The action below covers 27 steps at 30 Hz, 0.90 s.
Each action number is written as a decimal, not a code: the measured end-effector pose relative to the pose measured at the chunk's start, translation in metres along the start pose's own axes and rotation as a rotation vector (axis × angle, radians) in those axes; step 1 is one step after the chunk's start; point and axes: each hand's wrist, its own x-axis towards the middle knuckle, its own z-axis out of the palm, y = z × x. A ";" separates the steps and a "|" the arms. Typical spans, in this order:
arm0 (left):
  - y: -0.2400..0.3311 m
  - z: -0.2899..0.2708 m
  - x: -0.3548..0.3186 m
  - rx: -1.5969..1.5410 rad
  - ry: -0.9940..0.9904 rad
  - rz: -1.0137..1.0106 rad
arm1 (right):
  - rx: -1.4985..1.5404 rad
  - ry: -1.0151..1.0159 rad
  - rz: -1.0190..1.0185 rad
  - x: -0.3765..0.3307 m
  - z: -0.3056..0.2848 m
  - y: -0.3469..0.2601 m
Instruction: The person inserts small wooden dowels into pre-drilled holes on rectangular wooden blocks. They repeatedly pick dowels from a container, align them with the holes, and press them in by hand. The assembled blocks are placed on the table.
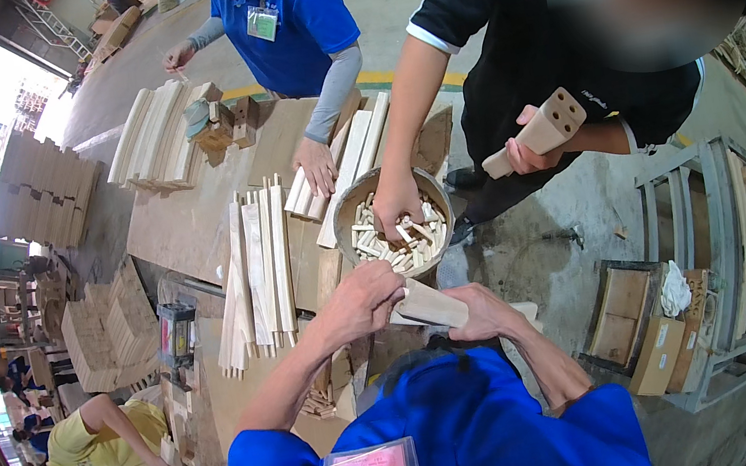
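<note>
My right hand (486, 310) is wrapped round a pale wooden piece (433, 304), held slantwise in front of my chest. At its left end my left hand (364, 299) is closed, fingertips bent together; what they pinch, if anything, is hidden. Just beyond both hands stands a round bucket (343, 229) holding many short wooden dowels (424, 243). A co-worker in black reaches a hand (397, 203) into the dowels. That person's other hand (528, 149) grips a wooden block (557, 118) with several holes in its end.
Slim wooden strips with pegged ends (268, 267) lie on the worktable (177, 232) to the left. A co-worker in blue (293, 34) rests a hand on strips at the far side. Stacked boards (154, 135) sit farther left. A metal rack (690, 217) and cardboard box (657, 355) stand right.
</note>
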 end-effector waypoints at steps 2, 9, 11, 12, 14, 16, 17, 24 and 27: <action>0.000 0.002 0.005 -0.064 0.020 0.007 | -0.024 0.139 -0.069 -0.006 0.012 0.004; -0.008 0.005 0.024 -0.362 -0.113 -0.061 | -0.119 0.087 0.118 -0.043 0.000 0.014; -0.026 0.017 0.030 -0.405 -0.063 -0.182 | -0.131 0.117 0.130 -0.064 0.003 0.028; -0.045 0.028 0.032 -0.316 -0.012 -0.252 | -0.141 0.136 0.130 -0.069 0.002 0.032; -0.074 0.050 0.046 -0.108 -0.031 -0.361 | -0.059 0.195 0.146 -0.073 -0.002 0.034; -0.089 0.068 0.081 0.126 -0.226 -0.553 | -0.027 0.281 0.166 -0.074 -0.002 0.040; -0.094 0.074 0.086 0.084 -0.279 -0.562 | 0.005 0.309 0.170 -0.073 -0.003 0.039; -0.102 0.051 0.067 -0.268 0.029 -0.540 | 0.048 0.409 0.140 -0.052 -0.008 0.027; -0.048 0.019 0.061 -0.633 0.214 -0.527 | 0.052 0.465 0.059 -0.042 -0.001 0.033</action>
